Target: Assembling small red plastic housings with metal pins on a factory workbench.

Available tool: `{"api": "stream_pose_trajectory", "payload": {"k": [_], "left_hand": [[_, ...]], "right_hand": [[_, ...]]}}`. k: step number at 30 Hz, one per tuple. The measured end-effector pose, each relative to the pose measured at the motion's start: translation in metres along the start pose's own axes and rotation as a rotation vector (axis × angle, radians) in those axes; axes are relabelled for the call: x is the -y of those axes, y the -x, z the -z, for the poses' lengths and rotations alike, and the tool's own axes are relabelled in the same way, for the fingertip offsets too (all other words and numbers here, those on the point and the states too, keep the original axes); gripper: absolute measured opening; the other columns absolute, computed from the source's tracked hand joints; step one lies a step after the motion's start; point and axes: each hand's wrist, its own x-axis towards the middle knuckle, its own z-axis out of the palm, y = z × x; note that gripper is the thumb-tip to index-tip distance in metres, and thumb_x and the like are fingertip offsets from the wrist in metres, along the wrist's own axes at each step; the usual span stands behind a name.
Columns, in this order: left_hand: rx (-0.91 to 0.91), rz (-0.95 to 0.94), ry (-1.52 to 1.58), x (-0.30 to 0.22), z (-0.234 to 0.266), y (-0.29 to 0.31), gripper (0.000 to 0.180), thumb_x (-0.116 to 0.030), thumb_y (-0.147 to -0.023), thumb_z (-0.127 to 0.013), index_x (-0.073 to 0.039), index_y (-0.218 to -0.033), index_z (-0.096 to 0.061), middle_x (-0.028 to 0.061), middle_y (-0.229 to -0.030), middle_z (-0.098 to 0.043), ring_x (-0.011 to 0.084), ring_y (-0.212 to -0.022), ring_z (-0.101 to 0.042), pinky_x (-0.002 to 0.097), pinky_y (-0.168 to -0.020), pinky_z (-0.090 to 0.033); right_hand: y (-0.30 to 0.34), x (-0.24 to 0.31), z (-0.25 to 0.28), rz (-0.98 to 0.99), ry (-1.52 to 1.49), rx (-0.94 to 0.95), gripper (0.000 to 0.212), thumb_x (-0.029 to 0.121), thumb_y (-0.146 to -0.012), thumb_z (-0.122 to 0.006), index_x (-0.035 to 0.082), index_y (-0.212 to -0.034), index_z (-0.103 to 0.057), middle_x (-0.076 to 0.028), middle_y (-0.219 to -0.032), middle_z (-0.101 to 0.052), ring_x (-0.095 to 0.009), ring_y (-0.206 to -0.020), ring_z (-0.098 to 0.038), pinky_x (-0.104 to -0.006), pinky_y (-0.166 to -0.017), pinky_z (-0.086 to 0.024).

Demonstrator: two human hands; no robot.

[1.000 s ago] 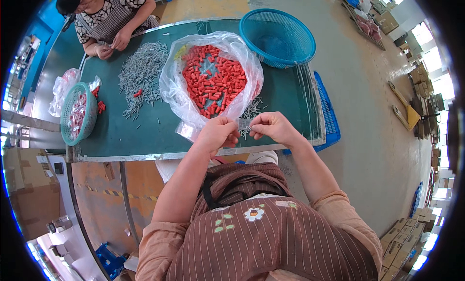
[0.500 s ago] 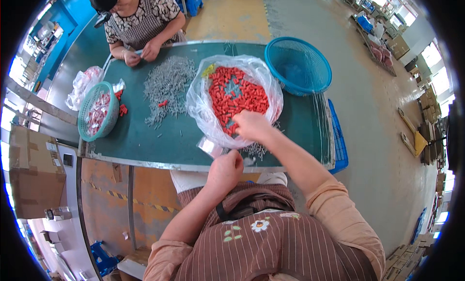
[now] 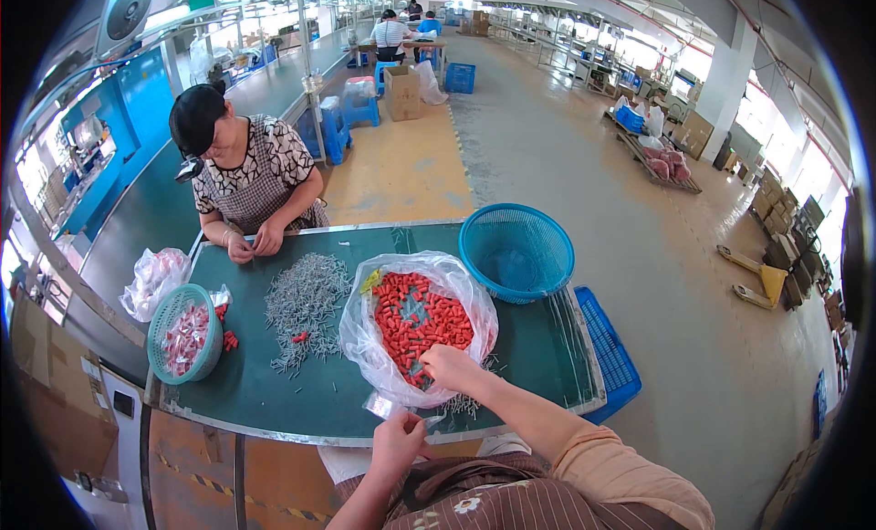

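Note:
A translucent white plastic bag (image 3: 365, 322) lies spread wide on the green table, holding many small red plugs (image 3: 443, 320). My right hand (image 3: 449, 368) reaches into its near side, fingers curled down against the red plugs; the fingertips are partly hidden. At the table's front edge, my left hand (image 3: 399, 441) is closed in a pinch, and what it holds, if anything, is hidden. A small clear plastic packet (image 3: 381, 405) is just beyond its fingers. Grey screw-like pieces (image 3: 463, 404) show beside the bag, below my right wrist.
A pile of grey screw-like pieces (image 3: 306, 302) lies left of the bag. Around it are a green basket of red-and-clear packets (image 3: 212, 352), an empty blue basket (image 3: 557, 279) and a blue crate (image 3: 607, 352). Across the table, a co-worker (image 3: 251, 174) handles something small.
The view has tilted up, so the table sits lower and more of the hall shows. My right hand stays at the red plugs, my left at the front edge.

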Motion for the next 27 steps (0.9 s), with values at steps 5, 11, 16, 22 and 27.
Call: {"api": "stream_pose_trajectory", "payload": {"k": [5, 11, 16, 22, 27], "left_hand": [[-0.006, 0.15, 0.17, -0.028, 0.004, -0.002, 0.014, -0.01, -0.085, -0.062, 0.003, -0.08, -0.062, 0.006, -0.066, -0.064, 0.011, -0.055, -0.062, 0.0248, -0.052, -0.05], [-0.08, 0.051, 0.014, -0.061, 0.005, -0.018, 0.014, -0.013, -0.082, -0.064, 0.0, -0.077, -0.064, 0.0057, -0.06, -0.062, 0.0093, -0.054, -0.06, 0.0266, -0.05, -0.047], [0.005, 0.098, 0.195, -0.058, -0.005, -0.03, 0.008, -0.007, -0.085, -0.062, 0.001, -0.085, -0.062, 0.0039, -0.066, -0.063, 0.0069, -0.055, -0.059, 0.0227, -0.05, -0.048], [0.026, 0.074, 0.132, -0.051, -0.016, -0.025, 0.01, -0.009, -0.086, -0.062, 0.001, -0.084, -0.061, 0.0041, -0.068, -0.063, 0.0077, -0.055, -0.059, 0.0228, -0.051, -0.048], [-0.029, -0.017, 0.012, -0.058, -0.023, -0.02, 0.012, -0.011, -0.084, -0.062, 0.001, -0.082, -0.06, 0.0077, -0.066, -0.064, 0.0122, -0.056, -0.062, 0.0274, -0.053, -0.049]], "right_hand": [[0.028, 0.032, 0.055, 0.09, -0.218, -0.107, 0.021, 0.013, -0.084, -0.059, 0.0, -0.099, -0.067, -0.017, -0.091, -0.063, -0.032, -0.086, -0.062, -0.0392, -0.077, -0.049], [0.067, 0.079, 0.093, 0.335, -0.472, -0.133, 0.021, 0.006, -0.082, -0.065, 0.0, -0.101, -0.067, -0.014, -0.086, -0.062, -0.03, -0.081, -0.061, -0.0364, -0.072, -0.049], [0.076, 0.078, 0.094, 0.238, -0.301, -0.096, 0.02, 0.006, -0.082, -0.063, 0.0, -0.101, -0.064, -0.014, -0.089, -0.059, -0.03, -0.082, -0.059, -0.0371, -0.071, -0.047], [0.091, 0.074, 0.088, 0.22, -0.017, -0.06, 0.013, 0.005, -0.08, -0.062, -0.001, -0.092, -0.062, -0.012, -0.086, -0.056, -0.029, -0.077, -0.06, -0.0377, -0.067, -0.049], [0.092, 0.078, 0.085, 0.21, 0.147, -0.062, 0.01, 0.002, -0.081, -0.056, -0.001, -0.089, -0.059, -0.013, -0.082, -0.052, -0.031, -0.073, -0.058, -0.0391, -0.066, -0.048]]}}
